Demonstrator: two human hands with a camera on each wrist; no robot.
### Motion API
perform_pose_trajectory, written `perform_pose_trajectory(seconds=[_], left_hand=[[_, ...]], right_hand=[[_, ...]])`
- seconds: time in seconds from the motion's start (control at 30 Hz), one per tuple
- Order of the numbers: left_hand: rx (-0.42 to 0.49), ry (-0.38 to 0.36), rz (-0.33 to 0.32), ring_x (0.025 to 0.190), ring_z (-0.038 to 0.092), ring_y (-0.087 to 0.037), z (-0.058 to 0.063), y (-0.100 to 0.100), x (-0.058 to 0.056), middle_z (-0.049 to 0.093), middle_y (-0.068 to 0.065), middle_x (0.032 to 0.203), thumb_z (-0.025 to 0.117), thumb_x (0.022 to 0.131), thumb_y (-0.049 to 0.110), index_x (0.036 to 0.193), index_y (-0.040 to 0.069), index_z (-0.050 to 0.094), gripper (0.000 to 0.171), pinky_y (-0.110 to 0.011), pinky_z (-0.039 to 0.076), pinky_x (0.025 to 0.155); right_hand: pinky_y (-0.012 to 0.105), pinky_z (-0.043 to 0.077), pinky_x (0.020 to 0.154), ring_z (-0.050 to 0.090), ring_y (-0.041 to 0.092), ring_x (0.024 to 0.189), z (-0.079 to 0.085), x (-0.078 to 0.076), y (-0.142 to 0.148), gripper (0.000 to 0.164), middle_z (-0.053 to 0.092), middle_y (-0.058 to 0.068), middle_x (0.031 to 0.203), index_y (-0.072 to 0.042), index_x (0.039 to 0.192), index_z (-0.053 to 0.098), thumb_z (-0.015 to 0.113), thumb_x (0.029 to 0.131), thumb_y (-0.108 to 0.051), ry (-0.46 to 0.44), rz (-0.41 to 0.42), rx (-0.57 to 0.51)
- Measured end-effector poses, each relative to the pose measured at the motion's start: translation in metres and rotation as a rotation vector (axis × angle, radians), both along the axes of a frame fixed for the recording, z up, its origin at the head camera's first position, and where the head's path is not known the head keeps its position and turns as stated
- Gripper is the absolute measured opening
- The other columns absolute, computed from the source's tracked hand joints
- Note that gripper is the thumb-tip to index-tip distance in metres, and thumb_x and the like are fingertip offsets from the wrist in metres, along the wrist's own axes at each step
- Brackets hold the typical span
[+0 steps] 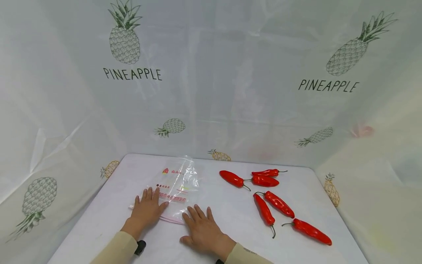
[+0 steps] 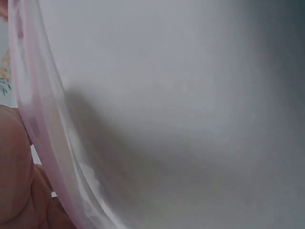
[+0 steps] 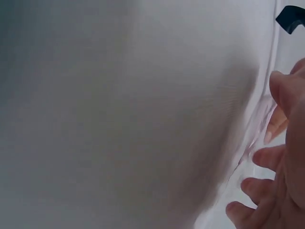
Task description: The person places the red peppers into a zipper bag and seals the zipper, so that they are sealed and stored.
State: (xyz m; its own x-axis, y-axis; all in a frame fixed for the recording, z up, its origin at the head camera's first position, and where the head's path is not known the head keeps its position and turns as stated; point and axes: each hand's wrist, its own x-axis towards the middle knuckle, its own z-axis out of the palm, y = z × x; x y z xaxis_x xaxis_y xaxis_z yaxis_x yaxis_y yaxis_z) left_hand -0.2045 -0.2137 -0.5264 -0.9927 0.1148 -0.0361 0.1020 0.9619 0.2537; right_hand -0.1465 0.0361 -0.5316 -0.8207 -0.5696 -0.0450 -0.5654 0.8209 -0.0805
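Observation:
A clear plastic zip bag (image 1: pixel 184 176) with small red and yellow prints lies flat on the white table, its pink edge toward me. My left hand (image 1: pixel 145 209) rests on its near left part, fingers spread and pointing away. At the near right corner, my right hand (image 1: pixel 205 230) lies palm down with spread fingers, fingertips at the bag's edge. The left wrist view shows part of the left hand (image 2: pixel 16 167) beside a pinkish edge of the bag (image 2: pixel 29 90). In the right wrist view the fingers of the right hand (image 3: pixel 290 162) extend beside the bag's edge.
Several red chili peppers (image 1: pixel 311 231) with green stems lie on the right half of the white table (image 1: pixel 227 223). A pale curtain (image 1: pixel 230 91) printed with pineapples hangs behind and at both sides of the table.

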Motion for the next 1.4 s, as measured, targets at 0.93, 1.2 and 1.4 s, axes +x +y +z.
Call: perform_pose_trajectory(seconds=[0.93,1.2,1.4], left_hand=[[0.059,0.012,-0.245,0.148,0.041,-0.051,-0.002,0.038,0.091,0.049,-0.029,0.157,0.061,0.106,0.038,0.147,0.001,0.058,0.056,-0.08,0.029,0.116],[-0.016,-0.074,-0.355,0.145,0.048,-0.048,-0.002,0.06,0.105,0.057,-0.024,0.152,0.056,0.105,0.049,0.148,0.009,0.06,0.059,-0.077,0.032,0.116],[-0.082,0.011,-0.444,0.142,0.052,-0.043,-0.008,0.073,0.112,0.062,-0.017,0.146,0.068,0.097,0.05,0.142,0.028,0.067,0.05,-0.069,0.043,0.112]], right_hand=[[0.075,0.02,0.124,0.027,0.037,0.16,0.003,-0.028,0.081,0.081,0.038,0.006,0.17,-0.013,0.163,0.041,0.045,0.103,-0.068,-0.169,-0.103,-0.092],[0.07,0.02,0.127,0.027,0.037,0.16,0.005,-0.04,0.084,0.081,0.038,0.009,0.169,-0.011,0.162,0.041,0.047,0.104,-0.066,-0.156,-0.131,-0.09],[0.069,0.018,0.128,0.026,0.036,0.16,0.003,-0.047,0.079,0.082,0.036,0.009,0.17,-0.01,0.163,0.039,0.051,0.103,-0.065,-0.153,-0.12,-0.081]])
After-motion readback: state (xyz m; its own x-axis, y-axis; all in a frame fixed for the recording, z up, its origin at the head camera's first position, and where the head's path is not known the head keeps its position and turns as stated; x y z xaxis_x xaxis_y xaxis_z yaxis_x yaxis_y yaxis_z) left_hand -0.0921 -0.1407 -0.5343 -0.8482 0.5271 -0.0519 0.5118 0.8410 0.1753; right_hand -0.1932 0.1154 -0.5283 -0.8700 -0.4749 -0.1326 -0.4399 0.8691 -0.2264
